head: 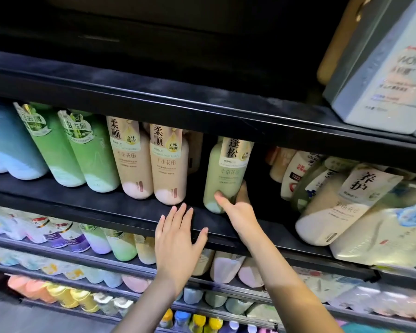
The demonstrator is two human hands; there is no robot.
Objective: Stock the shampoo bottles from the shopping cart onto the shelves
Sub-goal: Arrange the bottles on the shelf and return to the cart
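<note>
Shampoo bottle, pale green, stands at frame centre on the dark shelf, its base gripped by the right hand, whose fingers vanish behind it. Its cap is hidden under the shelf above. Lower down, the left hand lies flat, fingers spread, on the shelf's front edge.

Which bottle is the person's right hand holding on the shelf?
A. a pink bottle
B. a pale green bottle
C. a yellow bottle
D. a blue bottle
B: the right hand has its grip round the bottom of the pale green bottle, which stands alone just right of the two pink bottles, while the left hand lies open against the shelf edge.
</note>
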